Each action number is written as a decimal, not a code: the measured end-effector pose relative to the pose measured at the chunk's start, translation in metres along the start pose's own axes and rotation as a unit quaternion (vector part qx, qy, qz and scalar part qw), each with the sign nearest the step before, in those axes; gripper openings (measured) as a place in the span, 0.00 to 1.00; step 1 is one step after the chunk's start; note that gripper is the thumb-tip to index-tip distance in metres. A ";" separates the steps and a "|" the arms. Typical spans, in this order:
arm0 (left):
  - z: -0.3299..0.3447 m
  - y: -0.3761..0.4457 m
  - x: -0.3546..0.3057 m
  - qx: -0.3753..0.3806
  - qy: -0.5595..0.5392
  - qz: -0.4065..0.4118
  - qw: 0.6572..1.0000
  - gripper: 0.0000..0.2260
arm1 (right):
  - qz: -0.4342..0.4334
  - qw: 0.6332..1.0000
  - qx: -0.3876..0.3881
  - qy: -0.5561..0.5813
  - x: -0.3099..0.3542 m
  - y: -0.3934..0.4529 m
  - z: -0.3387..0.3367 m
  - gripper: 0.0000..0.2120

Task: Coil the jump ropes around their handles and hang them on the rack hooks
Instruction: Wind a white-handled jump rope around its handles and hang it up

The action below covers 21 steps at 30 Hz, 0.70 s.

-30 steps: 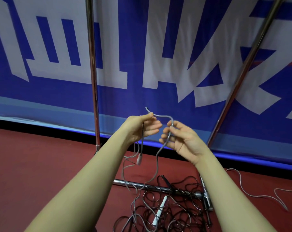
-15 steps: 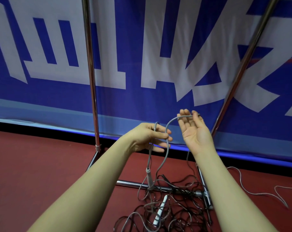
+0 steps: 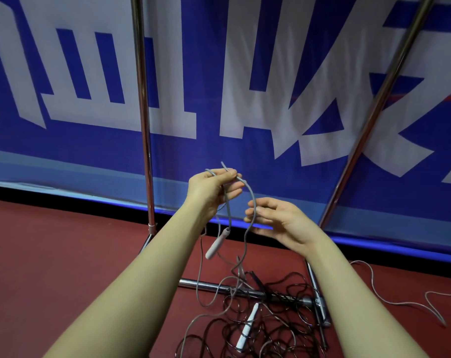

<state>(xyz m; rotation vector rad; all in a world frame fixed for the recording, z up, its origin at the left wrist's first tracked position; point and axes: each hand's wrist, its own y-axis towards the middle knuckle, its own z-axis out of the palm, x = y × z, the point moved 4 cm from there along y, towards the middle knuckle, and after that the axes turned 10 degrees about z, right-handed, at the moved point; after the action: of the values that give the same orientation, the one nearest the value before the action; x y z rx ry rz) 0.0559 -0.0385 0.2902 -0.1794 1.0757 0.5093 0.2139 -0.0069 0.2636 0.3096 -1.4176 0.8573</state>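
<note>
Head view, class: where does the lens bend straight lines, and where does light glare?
Head view: the right rack pole leans strongly inward, wide-angle distortion; the left pole stays nearly straight. Glare streaks run along both poles and the floor bar. Hands and grey rope look sharp.

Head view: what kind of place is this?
Probably a sports hall or gym: red sports-type floor, a large blue-and-white banner along the wall, a chrome rack, and tangled jump ropes on the floor.

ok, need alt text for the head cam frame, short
A person's left hand pinches a grey jump rope at chest height, a handle dangling below, while the right hand touches the rope lower down. Tangled ropes lie on the red floor by a metal rack.
</note>
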 end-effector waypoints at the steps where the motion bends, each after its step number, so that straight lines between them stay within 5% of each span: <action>1: 0.000 0.000 0.001 0.003 -0.004 -0.005 1.000 0.03 | -0.011 1.000 -0.019 -0.014 0.001 0.000 0.000 0.05; 9: -0.003 -0.013 0.022 0.153 0.131 -0.169 0.965 0.09 | -0.142 0.963 -0.092 0.210 0.021 -0.002 -0.012 0.08; 15: 0.005 -0.025 0.025 0.265 0.185 -0.168 0.931 0.10 | -0.203 0.904 -0.116 0.357 0.022 -0.002 -0.021 0.09; 21: 0.012 -0.022 0.022 0.208 0.117 -0.141 0.961 0.04 | -0.176 0.910 -0.113 0.358 0.017 0.003 -0.024 0.05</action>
<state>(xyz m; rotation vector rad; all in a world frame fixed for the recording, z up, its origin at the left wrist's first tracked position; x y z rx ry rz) 0.0843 -0.0460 0.2744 -0.0201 1.3382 -0.0028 0.2280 0.0163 0.2744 0.0498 -0.7240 0.4264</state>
